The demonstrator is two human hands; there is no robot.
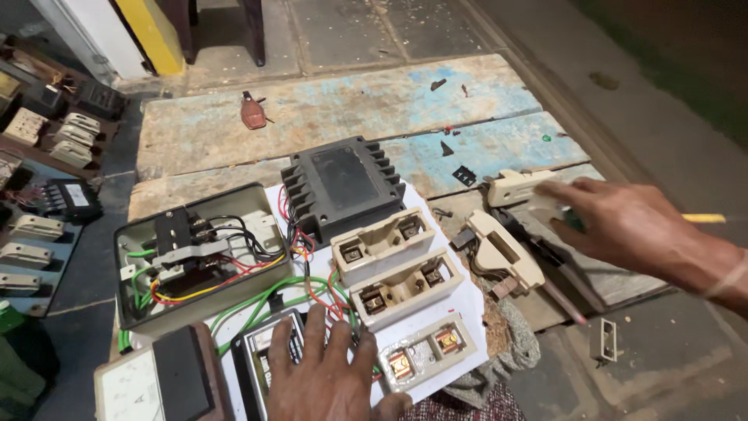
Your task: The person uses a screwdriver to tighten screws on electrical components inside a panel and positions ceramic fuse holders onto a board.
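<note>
Cream-coloured fuse carriers (pixel 396 267) lie in a row on a white board (pixel 460 300), just in front of the black finned housing (pixel 343 185) that serves as the landmark on the worn wooden worktop (pixel 327 109). Nearer than that housing, the left hand (pixel 327 374) rests flat with fingers spread on a small meter (pixel 265 355) among green, red and yellow wires (pixel 257 300), gripping nothing. Right of the housing, the right hand (pixel 623 222) reaches with loosely open fingers over a cream switch part (pixel 514 187), a yellow-handled tool (pixel 701 218) showing behind it; whether it grips anything I cannot tell.
</note>
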